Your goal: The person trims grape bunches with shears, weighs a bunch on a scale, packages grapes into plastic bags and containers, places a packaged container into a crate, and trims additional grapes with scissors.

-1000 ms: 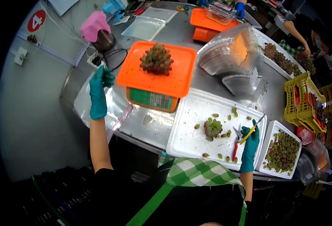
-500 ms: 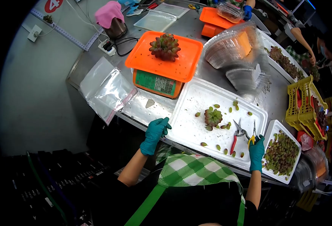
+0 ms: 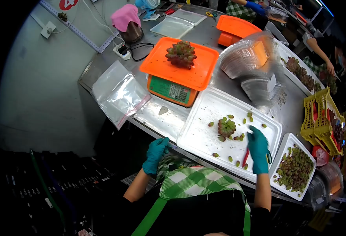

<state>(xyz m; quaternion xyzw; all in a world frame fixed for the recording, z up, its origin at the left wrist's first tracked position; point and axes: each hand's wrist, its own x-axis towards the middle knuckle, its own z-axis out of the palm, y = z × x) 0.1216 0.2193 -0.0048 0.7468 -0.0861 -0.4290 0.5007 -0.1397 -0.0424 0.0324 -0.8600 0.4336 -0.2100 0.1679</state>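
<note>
fisheye warp, blk corners; glare on bag (image 3: 117, 93)

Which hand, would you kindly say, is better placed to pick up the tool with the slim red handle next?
Probably the right: the teal-gloved right hand is over the white rectangular tray, close beside the slim red handle. The teal-gloved left hand is outside the tray, to its left.

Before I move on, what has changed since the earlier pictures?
The left hand has drawn back from beside the front scale toward the body. The right hand has shifted over the red-handled pruners; the yellow-handled tool it held is out of sight, so its release is unclear. The clear packaging has left the rear scale. The large rosette and small one stayed.
</note>
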